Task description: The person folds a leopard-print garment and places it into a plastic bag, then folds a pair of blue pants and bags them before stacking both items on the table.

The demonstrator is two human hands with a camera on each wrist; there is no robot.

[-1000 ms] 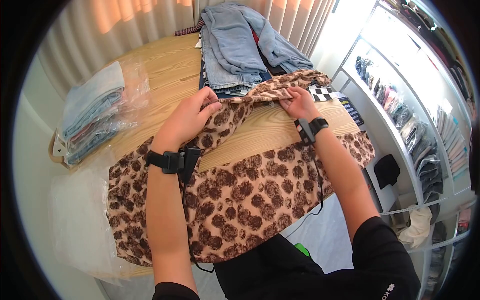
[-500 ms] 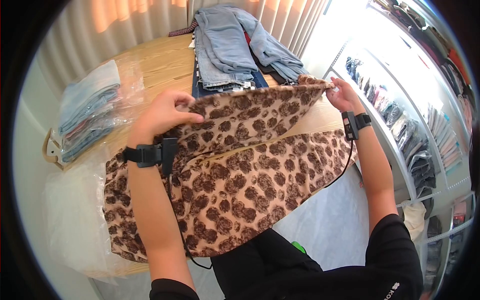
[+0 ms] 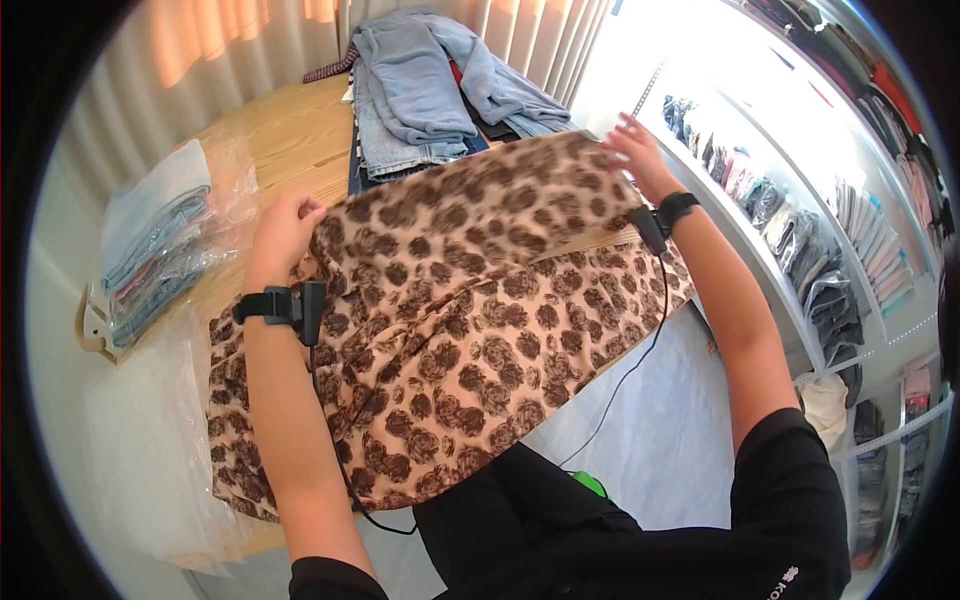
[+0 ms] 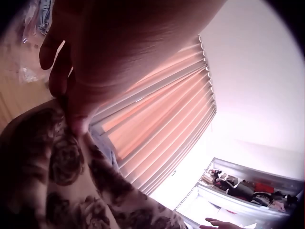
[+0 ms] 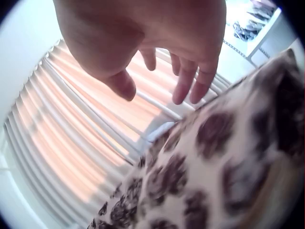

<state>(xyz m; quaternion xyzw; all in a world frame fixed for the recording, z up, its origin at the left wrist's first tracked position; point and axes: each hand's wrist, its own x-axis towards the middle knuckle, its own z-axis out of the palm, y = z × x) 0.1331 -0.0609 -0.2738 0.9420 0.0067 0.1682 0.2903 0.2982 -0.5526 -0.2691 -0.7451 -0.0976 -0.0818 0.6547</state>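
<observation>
A pink-beige cloth with dark brown rose prints [image 3: 480, 350] covers the near part of the wooden table, its upper layer raised and slightly blurred. At the cloth's upper left corner, my left hand [image 3: 285, 238] pinches the edge. The left wrist view shows thumb and fingers of the left hand [image 4: 71, 81] closed on the bunched fabric [image 4: 66, 162]. Beside the upper right corner is my right hand [image 3: 642, 160], fingers spread. In the right wrist view this hand [image 5: 152, 52] hangs above the patterned cloth [image 5: 214, 138] with its fingers apart, holding nothing.
Folded blue jeans and other clothes [image 3: 415, 90] lie at the table's back. Bagged folded garments [image 3: 155, 235] are stacked at the left, with clear plastic bags [image 3: 140, 430] nearer. Shelves of packed clothes [image 3: 800, 230] stand at the right. Black cables hang from both wrist cameras.
The upper layer has been lifted and spread out to the right. My right hand moved right with the edge, then let go. My left hand moved left, still gripping the cloth.
</observation>
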